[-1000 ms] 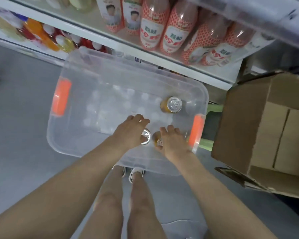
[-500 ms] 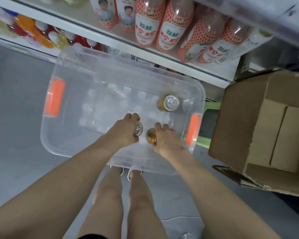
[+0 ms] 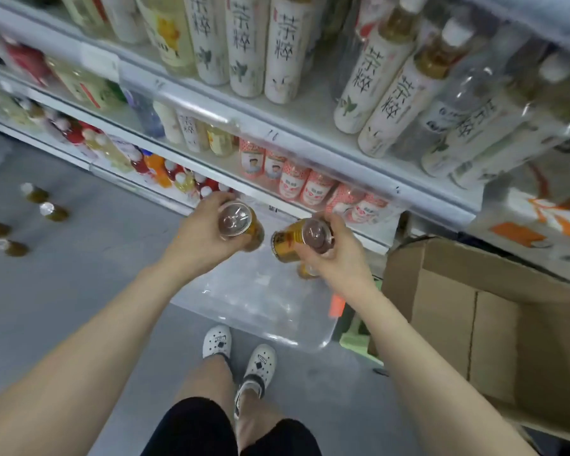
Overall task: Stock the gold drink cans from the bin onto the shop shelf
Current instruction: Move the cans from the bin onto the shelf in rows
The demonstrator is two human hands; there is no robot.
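My left hand (image 3: 199, 236) grips a gold can (image 3: 241, 225) held upright, silver top facing me. My right hand (image 3: 334, 255) grips a second gold can (image 3: 290, 238), tilted with its base pointing left. Both cans hang in the air above the clear plastic bin (image 3: 260, 311) on the floor. A third gold can (image 3: 305, 270) shows partly in the bin under my right hand. The shop shelves (image 3: 277, 139) rise just beyond, packed with bottles.
An open cardboard box (image 3: 494, 320) stands at the right, against the bin. Several small bottles (image 3: 20, 218) stand on the grey floor at the left. My feet in white shoes (image 3: 237, 353) are just in front of the bin.
Both hands closed on a can each inside the bin and lifted them out. The view has swung upward, bringing the upper shelves of tea bottles into sight.
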